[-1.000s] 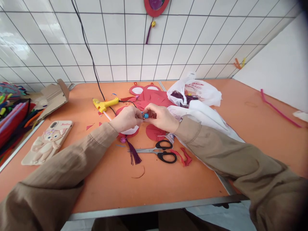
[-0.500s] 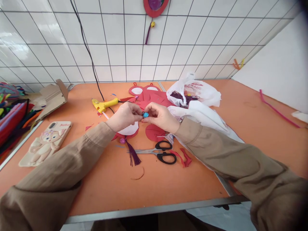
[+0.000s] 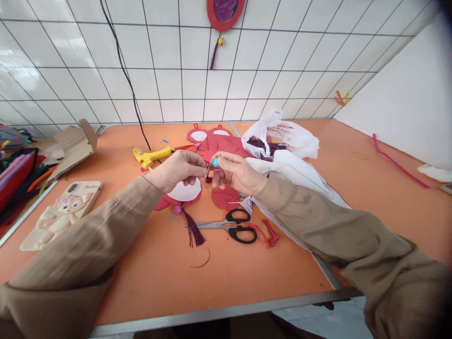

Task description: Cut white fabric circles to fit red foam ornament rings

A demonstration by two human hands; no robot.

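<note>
Both my hands are raised a little above the orange table and meet at a small blue bead. My right hand pinches the bead between thumb and forefinger. My left hand pinches a thin dark cord that runs to the bead. Below them lie red and white foam cut-outs, a purple tassel with a pink bead, and black-handled scissors.
A yellow glue gun with a black cable lies behind my hands. A phone in a cartoon case sits at the left, next to cardboard and coloured pipe cleaners. White plastic bags lie at the right.
Both hands have lifted the blue bead slightly higher off the table. The view has tilted down a little.
</note>
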